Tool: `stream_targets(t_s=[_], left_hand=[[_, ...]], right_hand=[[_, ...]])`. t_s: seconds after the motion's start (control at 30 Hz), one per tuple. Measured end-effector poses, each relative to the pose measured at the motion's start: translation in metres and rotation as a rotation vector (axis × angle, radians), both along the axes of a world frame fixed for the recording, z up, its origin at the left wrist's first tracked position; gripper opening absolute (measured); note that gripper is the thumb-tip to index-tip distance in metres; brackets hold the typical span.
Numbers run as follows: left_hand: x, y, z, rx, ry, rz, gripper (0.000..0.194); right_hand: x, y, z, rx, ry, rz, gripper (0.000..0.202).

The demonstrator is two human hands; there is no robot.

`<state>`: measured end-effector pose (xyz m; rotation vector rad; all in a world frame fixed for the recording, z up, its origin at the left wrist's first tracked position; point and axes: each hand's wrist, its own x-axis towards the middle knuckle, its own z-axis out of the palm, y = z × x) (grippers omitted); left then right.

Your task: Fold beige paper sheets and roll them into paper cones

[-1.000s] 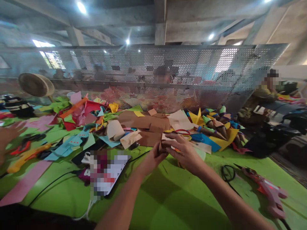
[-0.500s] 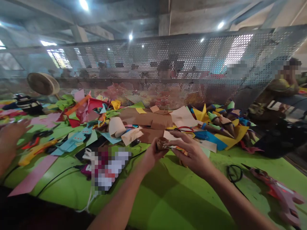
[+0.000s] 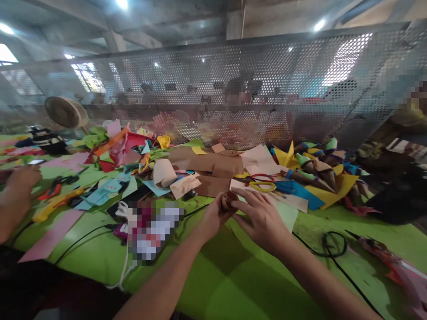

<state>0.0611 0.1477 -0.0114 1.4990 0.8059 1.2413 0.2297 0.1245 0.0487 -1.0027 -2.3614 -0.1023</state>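
Near the middle of the view, my left hand (image 3: 213, 214) is wrapped round a small brown rolled piece (image 3: 228, 201). The fingertips of my right hand (image 3: 258, 215) touch the piece's right side and rim. Both hands are above the green table (image 3: 233, 275). Just behind them lie brown paper sheets (image 3: 208, 186) and scissors with yellow handles (image 3: 263, 186). A cream paper roll (image 3: 164, 173) stands behind and left of my left hand.
Glue guns lie at the right (image 3: 393, 262) and left (image 3: 56, 205), with cables across the table. A phone (image 3: 156, 235) sits left of my forearm. Another person's hand (image 3: 20, 191) is at the far left. Paper cones (image 3: 316, 169) are heaped at the back right.
The whole view has shifted slightly. My right fingers have come closer over the brown piece, and the yellow scissor handles now show behind them. The other person's hand has also moved.
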Motion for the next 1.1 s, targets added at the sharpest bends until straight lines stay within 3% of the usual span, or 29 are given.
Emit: stream_targets(t_s=[0.13,0.23,0.33,0.47,0.63,0.77,0.87,0.97,1.1], left_hand=[[0.001,0.001,0.003,-0.002,-0.013,-0.058,0.028],[0.000,0.001,0.003,-0.007,-0.027,-0.081,0.033],[-0.001,0.000,0.004,-0.047,0.060,-0.043,0.039],[-0.001,-0.001,0.007,-0.049,0.087,0.025,0.033],[0.001,-0.001,0.011,-0.057,-0.007,-0.023,0.037],[0.000,-0.001,0.013,-0.022,0.050,0.000,0.039],[-0.001,0.002,0.011,-0.005,0.067,0.071,0.034],[-0.004,0.005,0.010,-0.005,0.096,0.129,0.031],[-0.007,0.003,0.013,-0.010,0.140,0.128,0.033]], right_hand=[[0.005,0.001,0.005,-0.056,0.111,0.008,0.015],[0.006,0.002,0.006,-0.093,0.148,-0.018,0.025],[0.004,0.004,0.000,-0.101,0.092,-0.027,0.034],[0.001,0.006,-0.006,-0.115,0.071,0.002,0.039],[0.000,0.003,-0.003,-0.100,0.076,-0.006,0.036],[0.003,0.004,0.001,-0.125,0.093,0.034,0.036],[0.020,0.014,0.011,-0.157,0.243,0.040,0.034],[0.050,0.026,0.017,-0.234,0.397,-0.081,0.027],[0.081,0.036,0.009,-0.434,0.274,-0.283,0.017]])
